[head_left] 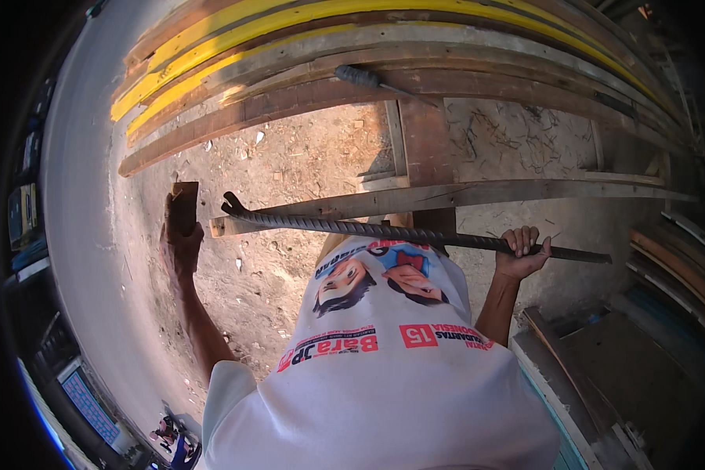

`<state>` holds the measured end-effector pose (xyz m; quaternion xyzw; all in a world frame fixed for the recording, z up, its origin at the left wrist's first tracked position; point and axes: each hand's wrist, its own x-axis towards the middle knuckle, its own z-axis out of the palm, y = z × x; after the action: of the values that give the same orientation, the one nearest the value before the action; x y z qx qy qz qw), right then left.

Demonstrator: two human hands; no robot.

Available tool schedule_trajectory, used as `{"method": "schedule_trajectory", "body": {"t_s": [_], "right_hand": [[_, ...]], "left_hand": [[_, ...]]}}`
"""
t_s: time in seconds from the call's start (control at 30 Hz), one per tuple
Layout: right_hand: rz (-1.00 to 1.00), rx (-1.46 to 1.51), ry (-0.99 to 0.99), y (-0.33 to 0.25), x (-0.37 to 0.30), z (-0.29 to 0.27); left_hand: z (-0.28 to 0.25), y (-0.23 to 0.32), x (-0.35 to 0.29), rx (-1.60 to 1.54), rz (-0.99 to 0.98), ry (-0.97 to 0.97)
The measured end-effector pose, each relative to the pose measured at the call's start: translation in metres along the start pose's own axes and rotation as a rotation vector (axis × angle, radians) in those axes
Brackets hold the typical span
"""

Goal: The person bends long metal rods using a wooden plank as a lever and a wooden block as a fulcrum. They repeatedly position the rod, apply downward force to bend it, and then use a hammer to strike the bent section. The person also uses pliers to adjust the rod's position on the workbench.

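Observation:
My right hand [520,252] is closed round the straight end of a long ribbed steel pry bar [368,229]. The bar lies across the front of my body, its forked claw at the left end. Just behind it, a grey timber beam [352,202] runs crosswise, its sawn end at the left. Out to the left, my left hand [183,243] grips a short dark wood block [183,208], which stands upright in my fingers. The block is apart from the beam and the claw.
Beyond the beam lie several long planks [290,102], some with yellow paint [235,37]. On them rests a dark-handled pointed tool [358,76]. Nails and splinters [517,141] litter the dirt ground. A paved road [86,204] passes at left. More boards [681,274] are stacked at right.

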<state>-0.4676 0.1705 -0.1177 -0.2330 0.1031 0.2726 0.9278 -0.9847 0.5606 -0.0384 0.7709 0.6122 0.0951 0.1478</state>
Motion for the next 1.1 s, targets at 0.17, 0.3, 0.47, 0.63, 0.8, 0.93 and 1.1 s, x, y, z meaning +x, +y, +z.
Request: {"method": "schedule_trajectory", "body": {"t_s": [0.17,0.3,0.47,0.63,0.8,0.93,1.1], "right_hand": [[-0.008,-0.012,-0.023,-0.001,-0.006,-0.002],[0.017,0.032,-0.046,-0.007,-0.013,-0.029],[0.138,0.047,-0.075,-0.01,-0.009,-0.034],[0.101,0.032,-0.088,-0.012,-0.003,-0.033],[0.122,-0.018,-0.115,-0.016,0.002,0.0],[0.068,-0.147,-0.222,-0.017,0.006,0.067],[0.022,-0.279,-0.525,-0.007,-0.004,0.19]], "left_hand": [[-0.01,0.112,0.012,-0.344,0.184,-0.318],[0.033,0.284,0.008,-0.392,0.456,-0.742],[0.13,0.408,-0.013,-0.147,0.772,-0.869],[0.127,0.389,-0.029,-0.42,0.665,-0.839],[0.1,0.296,-0.058,-0.699,0.514,-0.848],[0.095,0.233,-0.077,-0.598,0.501,-0.636],[0.079,0.175,-0.074,-0.604,0.645,-0.314]]}}
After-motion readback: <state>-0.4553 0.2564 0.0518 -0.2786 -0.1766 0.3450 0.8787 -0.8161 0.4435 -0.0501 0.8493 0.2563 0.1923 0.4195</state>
